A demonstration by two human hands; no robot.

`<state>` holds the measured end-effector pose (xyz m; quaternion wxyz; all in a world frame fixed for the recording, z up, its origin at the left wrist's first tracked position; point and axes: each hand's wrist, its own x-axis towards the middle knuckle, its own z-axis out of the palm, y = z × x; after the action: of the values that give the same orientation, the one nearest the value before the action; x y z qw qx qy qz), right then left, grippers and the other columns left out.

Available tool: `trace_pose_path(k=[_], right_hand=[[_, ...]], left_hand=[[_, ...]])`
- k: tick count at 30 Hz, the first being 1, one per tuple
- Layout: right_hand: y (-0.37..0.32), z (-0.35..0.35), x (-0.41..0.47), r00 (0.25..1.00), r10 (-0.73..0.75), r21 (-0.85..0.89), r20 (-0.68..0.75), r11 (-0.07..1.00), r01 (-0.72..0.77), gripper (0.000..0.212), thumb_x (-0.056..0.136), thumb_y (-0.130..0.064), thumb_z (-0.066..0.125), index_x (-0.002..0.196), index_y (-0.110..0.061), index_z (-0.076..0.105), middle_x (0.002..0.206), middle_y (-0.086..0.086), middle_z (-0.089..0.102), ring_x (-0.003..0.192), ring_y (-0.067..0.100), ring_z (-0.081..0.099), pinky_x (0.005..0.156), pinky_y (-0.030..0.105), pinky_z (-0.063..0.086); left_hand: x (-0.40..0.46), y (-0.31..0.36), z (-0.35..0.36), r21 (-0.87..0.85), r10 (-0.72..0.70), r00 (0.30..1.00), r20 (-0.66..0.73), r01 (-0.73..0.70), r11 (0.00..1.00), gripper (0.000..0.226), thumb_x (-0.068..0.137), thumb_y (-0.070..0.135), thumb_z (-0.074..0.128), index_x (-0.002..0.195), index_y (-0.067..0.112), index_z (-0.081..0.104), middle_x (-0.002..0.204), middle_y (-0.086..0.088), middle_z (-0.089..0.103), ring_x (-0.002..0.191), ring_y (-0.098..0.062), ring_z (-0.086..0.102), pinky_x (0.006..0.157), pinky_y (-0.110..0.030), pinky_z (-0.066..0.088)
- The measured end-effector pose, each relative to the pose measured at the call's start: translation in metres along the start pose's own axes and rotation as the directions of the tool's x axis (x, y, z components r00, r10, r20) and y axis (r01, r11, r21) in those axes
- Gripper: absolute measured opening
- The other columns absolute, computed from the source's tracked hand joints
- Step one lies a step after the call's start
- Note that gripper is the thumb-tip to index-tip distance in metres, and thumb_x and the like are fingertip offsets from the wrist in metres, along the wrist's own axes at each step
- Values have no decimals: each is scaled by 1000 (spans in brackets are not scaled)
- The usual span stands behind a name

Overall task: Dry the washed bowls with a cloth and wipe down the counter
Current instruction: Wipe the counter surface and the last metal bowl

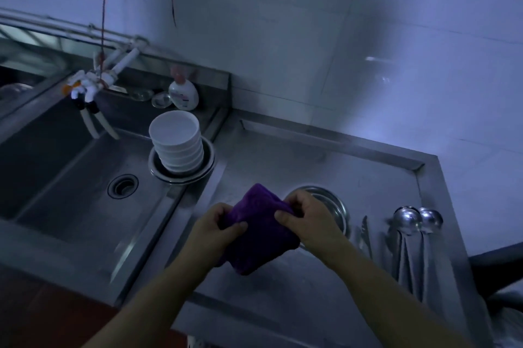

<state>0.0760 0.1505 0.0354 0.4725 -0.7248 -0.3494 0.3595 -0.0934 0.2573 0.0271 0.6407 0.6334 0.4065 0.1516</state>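
Both hands are closed on the purple cloth [256,227], which hangs bunched between them above the middle of the steel surface [353,166]. The left hand [219,223] pinches its left side between thumb and curled fingers, and the right hand [307,216] pinches its upper right corner the same way. The cloth touches neither the surface nor any bowl, so my reading is that it is being folded or gathered for use, not wiping yet.

Just behind the right hand a metal bowl [334,203] sits on the surface, partly hidden by the hand; what shows of its inside looks empty, and I cannot tell whether it is wet. Toward the surface's right edge lie some ladles [416,220] and a slim utensil [365,231], side by side with handles pointing to the near edge.

At the surface's left edge, by the far right corner of the sink [70,177], a stack of white bowls [177,141] stands nested inside a shallow metal basin [208,160]. The top bowl holds nothing visible. Behind it, on the ledge, are a pump bottle [184,94] and a small clear dish [161,100].

As a judgement, the task seems early: the white stack looks untouched, the metal bowl is set apart, and the wipe-down has not begun.
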Motion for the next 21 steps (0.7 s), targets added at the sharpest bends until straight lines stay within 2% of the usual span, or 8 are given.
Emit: trace_pose_path(k=[4, 8, 11, 14, 16, 17, 19, 21], right_hand=[[3, 3, 1, 993, -109, -110, 37, 988, 112, 17, 84, -16, 68, 79, -27, 56, 75, -8, 62, 66, -4, 57, 57, 12, 46], [9, 21, -1, 991, -117, -130, 61, 984, 124, 15, 86, -18, 67, 78, -25, 56, 74, -6, 61, 64, -1, 56, 56, 14, 46], [28, 43, -5, 998, -27, -168, 49, 985, 35, 13, 87, -23, 66, 79, -25, 55, 76, -7, 60, 64, 0, 54, 53, 12, 44], [60, 67, -10, 977, 203, -199, 61, 962, -187, 14, 89, -23, 63, 82, -17, 53, 81, -2, 59, 70, 8, 55, 60, 16, 48], [84, 81, -14, 926, 359, -308, 120, 900, -309, 14, 92, -22, 58, 87, -12, 49, 88, 4, 57, 78, 17, 56, 72, 32, 50], [96, 86, -16, 909, 395, -451, 132, 841, -300, 13, 93, -21, 55, 91, -12, 47, 91, 5, 55, 81, 18, 55, 72, 33, 47], [111, 90, -18, 935, 343, -718, 94, 674, -175, 12, 93, -20, 50, 102, -12, 47, 102, 4, 52, 88, 19, 53, 69, 30, 40], [118, 97, -17, 971, 204, -804, 125, 595, -21, 21, 93, -17, 47, 113, -13, 52, 114, 3, 52, 99, 18, 51, 75, 29, 41]], left_hand=[[-12, -12, -9, 102, 35, 998, -47, -30, 994, 14, 83, 16, 68, 88, 12, 56, 81, -9, 61, 75, -24, 62, 69, -40, 54], [-19, -27, -20, 244, 120, 986, -113, -90, 966, 11, 86, 21, 64, 86, 23, 54, 78, 2, 62, 69, -8, 60, 61, -28, 52], [-13, -43, -36, 409, 161, 980, -120, -99, 907, 9, 85, 29, 65, 87, 31, 57, 82, 9, 64, 74, -4, 61, 65, -29, 52], [8, -66, -48, 615, 106, 994, -6, -80, 785, 16, 85, 35, 63, 100, 31, 62, 91, 14, 63, 83, -7, 60, 71, -29, 49], [22, -83, -54, 679, 55, 998, 11, -47, 733, 33, 87, 32, 61, 120, 28, 58, 109, 9, 60, 91, -7, 56, 77, -22, 41], [28, -89, -58, 682, 38, 999, -15, -17, 731, 40, 89, 28, 60, 128, 26, 53, 119, 4, 58, 97, -9, 55, 80, -21, 38], [36, -97, -70, 683, 46, 995, -92, 30, 730, 44, 90, 20, 56, 133, 23, 49, 126, -1, 57, 105, -16, 56, 87, -25, 41], [34, -104, -81, 683, 75, 984, -163, 58, 729, 34, 91, 16, 50, 124, 20, 56, 115, -2, 62, 97, -19, 60, 81, -29, 46]])
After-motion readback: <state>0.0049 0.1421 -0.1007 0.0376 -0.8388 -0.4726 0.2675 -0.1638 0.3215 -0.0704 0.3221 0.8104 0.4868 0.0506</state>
